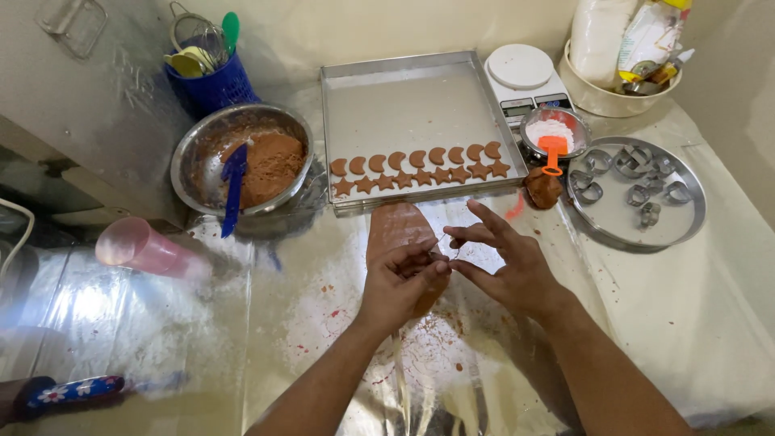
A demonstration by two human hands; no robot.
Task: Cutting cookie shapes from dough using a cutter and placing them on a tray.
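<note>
both forearms reach up from the bottom edge, meeting over the rolled brown dough sheet (pixel 401 228) that lies flat on the shiny foil-covered counter (pixel 242 323). taking that dough sheet as the landmark: the left hand (pixel 401 278) rests on its near end, fingers bent and pinched together with those of the right hand (pixel 508 262) just beside it, and between the fingertips sits a small thin metal cutter (pixel 449 252); it is too small to tell its shape, or whether a piece of dough is in it. the right hand's other fingers are spread and lifted.

judging by this, the step in hand is freeing or handling a cut shape at the cutter, and the next move would call for a gentle push so the piece keeps its outline.

left of the dough sheet lies a pink plastic cup (pixel 145 248) on its side. beyond the sheet stands a baking tray (pixel 404 97) with two rows of crescents and stars (pixel 420 167) along its near edge. beyond-left is a steel bowl (pixel 202 145) of brown dough with a blue spatula (pixel 234 186); beyond-right, a dough lump (pixel 543 187), a small flour bowl (pixel 554 129) with an orange scoop, and a round plate of spare cutters (pixel 638 190).
</note>
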